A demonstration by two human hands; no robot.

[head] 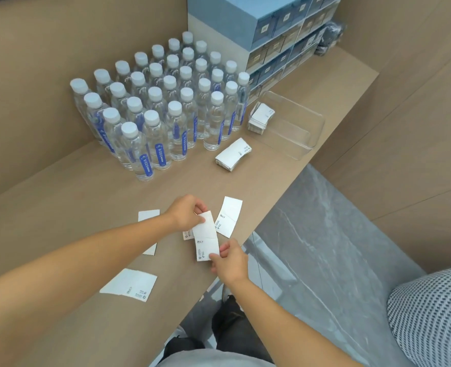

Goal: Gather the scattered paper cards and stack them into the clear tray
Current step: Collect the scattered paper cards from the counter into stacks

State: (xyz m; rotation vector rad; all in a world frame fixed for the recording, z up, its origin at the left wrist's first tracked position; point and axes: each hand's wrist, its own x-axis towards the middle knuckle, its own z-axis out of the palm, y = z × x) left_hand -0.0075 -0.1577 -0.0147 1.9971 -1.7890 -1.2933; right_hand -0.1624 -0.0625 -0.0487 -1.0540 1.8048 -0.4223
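While our left hand (186, 211) and right hand (228, 258) pinch one card (206, 235) well short of the clear tray (293, 144), we should square edges before stacking.

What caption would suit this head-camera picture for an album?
Both hands, left hand and right hand, hold paper cards above a counter; clear tray waits beyond.

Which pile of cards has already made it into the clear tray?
The pile by the bottles, at the tray's left end. The other pile lies on the counter, outside it.
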